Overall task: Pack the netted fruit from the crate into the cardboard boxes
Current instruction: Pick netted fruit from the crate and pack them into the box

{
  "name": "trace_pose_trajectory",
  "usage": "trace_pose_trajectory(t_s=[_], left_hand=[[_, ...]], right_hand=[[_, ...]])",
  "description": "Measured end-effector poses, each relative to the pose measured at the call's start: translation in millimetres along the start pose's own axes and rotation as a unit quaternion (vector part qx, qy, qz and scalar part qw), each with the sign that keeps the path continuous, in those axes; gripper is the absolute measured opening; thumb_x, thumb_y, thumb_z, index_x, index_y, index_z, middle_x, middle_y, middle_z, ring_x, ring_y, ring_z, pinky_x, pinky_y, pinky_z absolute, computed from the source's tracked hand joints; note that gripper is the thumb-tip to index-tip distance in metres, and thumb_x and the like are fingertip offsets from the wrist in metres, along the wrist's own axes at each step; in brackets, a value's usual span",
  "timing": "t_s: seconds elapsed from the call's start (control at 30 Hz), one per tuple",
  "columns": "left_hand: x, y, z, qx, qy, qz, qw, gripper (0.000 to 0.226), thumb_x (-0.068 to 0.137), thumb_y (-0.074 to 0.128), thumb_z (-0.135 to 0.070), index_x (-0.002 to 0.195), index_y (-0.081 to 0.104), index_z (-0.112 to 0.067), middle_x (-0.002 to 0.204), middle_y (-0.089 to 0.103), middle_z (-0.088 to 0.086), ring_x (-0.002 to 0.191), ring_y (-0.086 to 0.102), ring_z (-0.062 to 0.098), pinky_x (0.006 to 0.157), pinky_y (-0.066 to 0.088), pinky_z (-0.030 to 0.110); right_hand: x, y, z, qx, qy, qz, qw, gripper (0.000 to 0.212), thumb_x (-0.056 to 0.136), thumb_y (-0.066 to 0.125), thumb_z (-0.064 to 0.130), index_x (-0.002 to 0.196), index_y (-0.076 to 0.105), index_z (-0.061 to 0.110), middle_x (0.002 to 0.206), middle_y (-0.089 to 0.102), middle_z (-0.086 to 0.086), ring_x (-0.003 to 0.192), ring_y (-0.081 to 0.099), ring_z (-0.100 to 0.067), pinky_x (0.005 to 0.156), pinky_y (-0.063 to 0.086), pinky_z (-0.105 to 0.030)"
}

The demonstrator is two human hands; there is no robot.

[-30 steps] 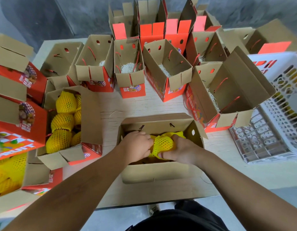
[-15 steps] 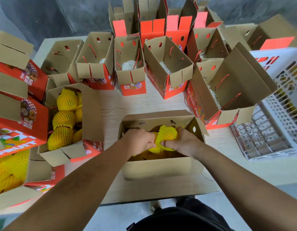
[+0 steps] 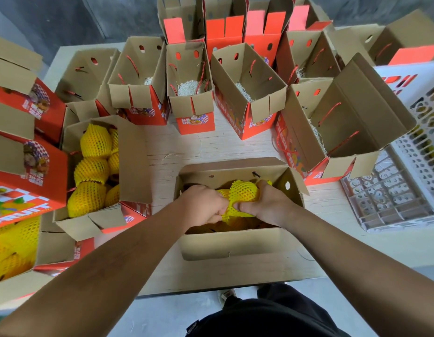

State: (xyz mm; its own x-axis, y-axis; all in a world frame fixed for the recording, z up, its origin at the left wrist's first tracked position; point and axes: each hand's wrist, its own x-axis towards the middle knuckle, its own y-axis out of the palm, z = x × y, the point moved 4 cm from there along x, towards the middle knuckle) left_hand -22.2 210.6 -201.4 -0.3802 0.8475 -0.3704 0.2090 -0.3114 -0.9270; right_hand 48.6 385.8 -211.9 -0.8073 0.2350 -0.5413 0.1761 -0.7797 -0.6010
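Nearest, an open cardboard box [image 3: 231, 246] at the table [image 3: 211, 147] edge, more yellow fruit dim at its bottom. Left hand [image 3: 202, 205] and right hand [image 3: 269, 206] both down inside it, fingers curled tight on one netted fruit [image 3: 242, 195] in yellow foam mesh, left pinching the net's near end, right wrapped round the fruit's side. Held just above the fruit below.

To the left, a second box [image 3: 135, 164] packed with netted fruit [image 3: 95, 142], flaps standing open. Beside it, red boxes [image 3: 28, 188] printed "FRUIT" in white, with a checkered fruit picture; other lettering too small to read. At the far left bottom, another carton [image 3: 57, 246] of yellow netted fruit, partly cut off.

To the right, a white plastic crate [image 3: 393, 195] with a slotted wall, its floor bare where visible. Next to it, a large open box [image 3: 352, 110] with red cord handles, "FRESH FRUIT" down its red side, pale shredded padding inside.

Farther back, a row of empty boxes [image 3: 190, 76], holes punched in their flaps, pale shredded padding at the bottom of several. Behind, taller cartons [image 3: 224, 30] with orange flaps upright against a grey wall.
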Motion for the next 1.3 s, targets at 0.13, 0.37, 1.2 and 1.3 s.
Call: trace_pose_trajectory(t_s=[0.13,0.37,1.2,1.3], left_hand=[[-6,-3,15,-0.029,0.021,-0.030,0.999,0.026,0.106,0.049,-0.039,0.126,0.065,-0.041,0.120,0.064,-0.018,0.116,0.047,0.014,0.098,0.031,0.026],[0,-7,32,-0.010,0.013,0.002,1.000,0.030,0.100,0.053,-0.022,0.126,0.065,-0.027,0.128,0.061,-0.011,0.128,0.045,0.015,0.106,0.033,0.030],[-68,-18,8,-0.333,-0.196,-0.342,0.857,0.026,0.095,0.055,-0.006,0.110,0.075,-0.014,0.105,0.074,-0.004,0.102,0.062,0.012,0.096,0.044,0.026],[-60,-18,14,-0.329,-0.208,-0.303,0.870,0.035,0.090,0.049,-0.006,0.109,0.077,-0.015,0.103,0.074,0.000,0.103,0.066,0.022,0.094,0.048,0.035]], right_hand=[[-3,-4,-1,0.013,0.005,0.005,1.000,0.087,0.068,0.081,0.067,0.135,0.046,0.024,0.116,0.065,0.002,0.109,0.061,-0.021,0.089,0.051,-0.035],[-30,-14,33,-0.021,-0.132,0.021,0.991,0.080,0.062,0.075,0.074,0.128,0.052,0.036,0.120,0.057,0.011,0.117,0.056,-0.013,0.097,0.050,-0.035],[-12,58,111,-0.337,-0.142,0.213,0.906,0.062,0.090,0.058,0.068,0.127,0.060,0.019,0.101,0.059,-0.001,0.100,0.056,-0.028,0.081,0.038,-0.029],[-16,44,104,-0.282,-0.171,0.157,0.931,0.023,0.097,0.063,0.043,0.090,0.057,0.022,0.084,0.054,0.000,0.093,0.061,-0.031,0.074,0.042,-0.030]])
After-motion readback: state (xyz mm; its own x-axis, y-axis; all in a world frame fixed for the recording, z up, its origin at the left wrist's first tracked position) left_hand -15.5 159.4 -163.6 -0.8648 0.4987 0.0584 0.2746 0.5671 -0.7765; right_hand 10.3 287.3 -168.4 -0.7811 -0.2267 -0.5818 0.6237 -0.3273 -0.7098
